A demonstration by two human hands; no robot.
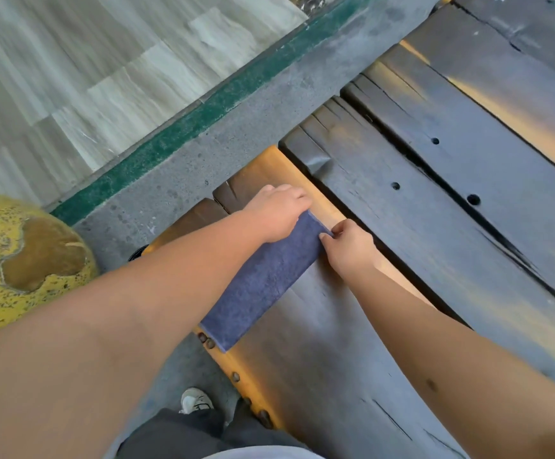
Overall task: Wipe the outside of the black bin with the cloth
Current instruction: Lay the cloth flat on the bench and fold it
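Observation:
A folded blue-grey cloth lies flat along the near plank of a dark wooden bench. My left hand rests on the cloth's far end, its fingers lying over that end's left corner. My right hand pinches the far right corner of the cloth between thumb and fingers. No black bin shows in the head view.
The bench is made of several dark, worn planks with gaps and bolt holes, running to the upper right. A yellow speckled stone ball stands at the left. Grey concrete floor with a green strip and pale tiles lies beyond. My shoe is below.

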